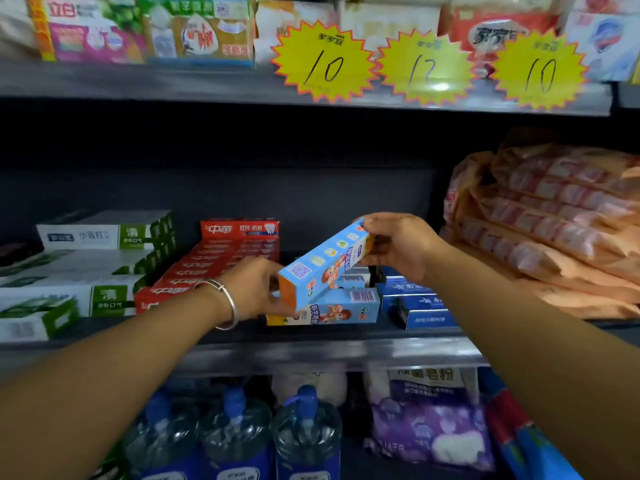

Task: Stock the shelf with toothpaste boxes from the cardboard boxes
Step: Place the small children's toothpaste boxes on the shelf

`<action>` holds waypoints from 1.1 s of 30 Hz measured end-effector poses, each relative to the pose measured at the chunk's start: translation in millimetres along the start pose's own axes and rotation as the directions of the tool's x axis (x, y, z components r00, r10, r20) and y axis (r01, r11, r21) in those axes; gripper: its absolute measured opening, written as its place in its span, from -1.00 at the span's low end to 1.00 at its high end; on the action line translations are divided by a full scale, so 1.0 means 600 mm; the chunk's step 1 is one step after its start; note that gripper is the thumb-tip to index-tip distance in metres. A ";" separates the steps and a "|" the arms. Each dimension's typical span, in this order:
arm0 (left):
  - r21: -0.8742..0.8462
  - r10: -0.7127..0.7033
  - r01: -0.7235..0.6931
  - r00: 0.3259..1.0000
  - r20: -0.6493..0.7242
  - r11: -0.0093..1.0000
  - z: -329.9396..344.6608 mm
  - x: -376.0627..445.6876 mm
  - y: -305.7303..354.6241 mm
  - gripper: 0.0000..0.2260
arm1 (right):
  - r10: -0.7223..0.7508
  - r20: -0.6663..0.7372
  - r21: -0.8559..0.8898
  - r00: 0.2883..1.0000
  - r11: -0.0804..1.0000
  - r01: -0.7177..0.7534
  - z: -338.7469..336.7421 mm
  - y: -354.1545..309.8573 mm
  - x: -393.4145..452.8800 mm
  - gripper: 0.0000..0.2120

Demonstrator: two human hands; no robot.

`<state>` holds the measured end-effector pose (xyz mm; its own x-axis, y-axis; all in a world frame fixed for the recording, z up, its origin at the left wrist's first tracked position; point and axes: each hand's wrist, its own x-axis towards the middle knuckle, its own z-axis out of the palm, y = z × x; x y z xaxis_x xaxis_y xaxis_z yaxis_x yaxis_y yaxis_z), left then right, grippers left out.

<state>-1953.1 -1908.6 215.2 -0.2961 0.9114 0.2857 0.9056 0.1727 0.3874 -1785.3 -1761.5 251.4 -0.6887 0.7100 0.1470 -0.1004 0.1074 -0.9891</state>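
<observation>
Light-blue children's toothpaste box (325, 263), cartoon print with orange end flap: being held tilted above the middle shelf (311, 355), its upper end in the right hand (398, 247), whose fingers and thumb are curling round it. Left hand (254, 289), wearing a silver bangle (225, 303) at the wrist, is reaching to the lower end of the same box; its fingers are lying behind the box and over the one beneath, so what exactly they are gripping cannot be told.

Second light-blue box (329, 311), same print: lying flat at the shelf's front edge, directly under the tilted one.

Dark-blue toothpaste boxes (415, 306): sitting stacked just to the right of the light-blue ones.

Red toothpaste boxes (221, 261): sitting in a stepped stack to the left, one standing on edge on top.

White-and-green toothpaste boxes (90, 271): lying stacked at the far left of the same shelf.

Peach-wrapped multipacks (547, 230): leaning in a pile at the far right of the shelf.

Yellow starburst price tags (323, 64): hanging from the upper shelf edge, reading 10, 12 and 10, with packaged goods sitting above.

Blue-capped clear jugs (235, 434) and purple bags (433, 431): standing on the level below.
</observation>
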 end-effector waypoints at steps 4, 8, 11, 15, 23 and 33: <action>0.000 -0.038 0.039 0.998 0.042 0.999 0.002 0.031 0.006 -0.65 | 0.004 -0.029 -0.003 1.000 1.000 -0.004 -0.016 0.002 0.037 -0.82; -0.004 -0.033 0.034 0.997 0.067 0.999 0.014 0.052 0.002 -0.68 | 0.043 -0.039 0.017 0.998 0.999 -0.042 -0.027 0.011 0.061 -0.84; -0.002 -0.032 0.032 0.997 0.072 0.999 0.034 0.063 -0.014 -0.77 | 0.061 -0.049 0.023 0.997 0.998 -0.060 -0.034 0.018 0.073 -0.84; 0.029 -0.018 0.016 0.998 0.061 0.999 0.055 0.068 -0.025 -0.61 | 0.079 -0.064 0.027 0.995 0.997 -0.077 -0.037 0.030 0.083 -0.85; 0.055 0.003 -0.008 0.996 0.093 0.998 0.073 0.062 -0.037 -0.46 | 0.109 -0.085 0.022 0.990 0.994 -0.108 -0.035 0.046 0.082 -0.87; -0.069 -0.008 0.018 0.989 0.146 0.997 0.070 0.066 -0.052 -0.54 | 0.144 -0.139 0.034 0.980 0.990 -0.140 -0.040 0.050 0.081 -0.89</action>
<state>-1980.3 -1862.1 177.5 -0.2559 0.9548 0.1514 0.8770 0.1634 0.4518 -1804.6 -1706.9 228.7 -0.5891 0.8080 0.0022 -0.0271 -0.0170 -0.9995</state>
